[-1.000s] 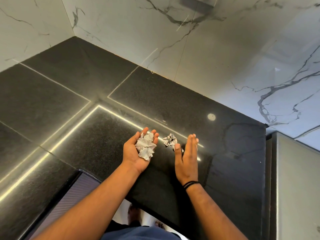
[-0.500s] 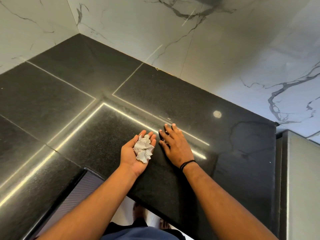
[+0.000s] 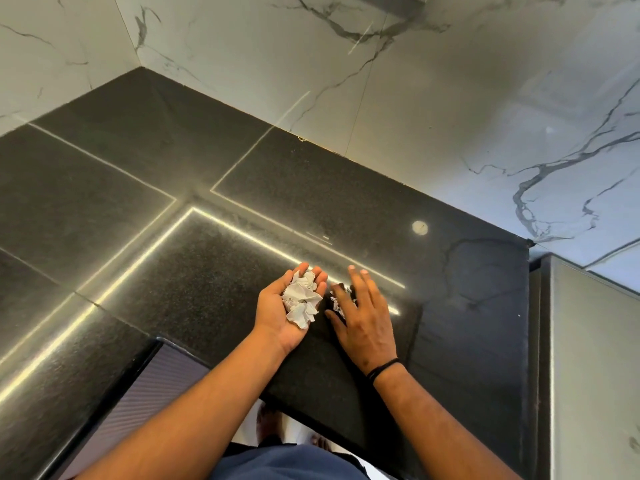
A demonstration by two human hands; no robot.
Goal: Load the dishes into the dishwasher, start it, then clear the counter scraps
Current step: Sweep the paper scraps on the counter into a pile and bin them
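Black stone table (image 3: 145,188) in a corner, white marble wall (image 3: 398,109) with grey veins behind it. Bright light strips and one small round spot (image 3: 419,227) reflect in the polished top. Left hand (image 3: 289,306) palm up at the front edge of the table, fingers loosely cupped and a little apart, cradling a wad (image 3: 302,303) of crumpled white paper that fills the palm from the fingertips to the heel. Right hand (image 3: 363,315) palm down just beside it, fingers straight and spread, lying on the table over a second scrap (image 3: 336,302); only a small white piece of that scrap shows at the thumb side, between the two hands, the rest hidden under the fingers. Whether the fingers press the scrap or just cover it, cannot tell. Thin black band (image 3: 382,368) round the right wrist. Grey ribbed panel (image 3: 145,386) below the table edge at lower left. Grey cabinet side (image 3: 588,358) at right, past the end of the table. Bare toes and blue cloth at the bottom edge
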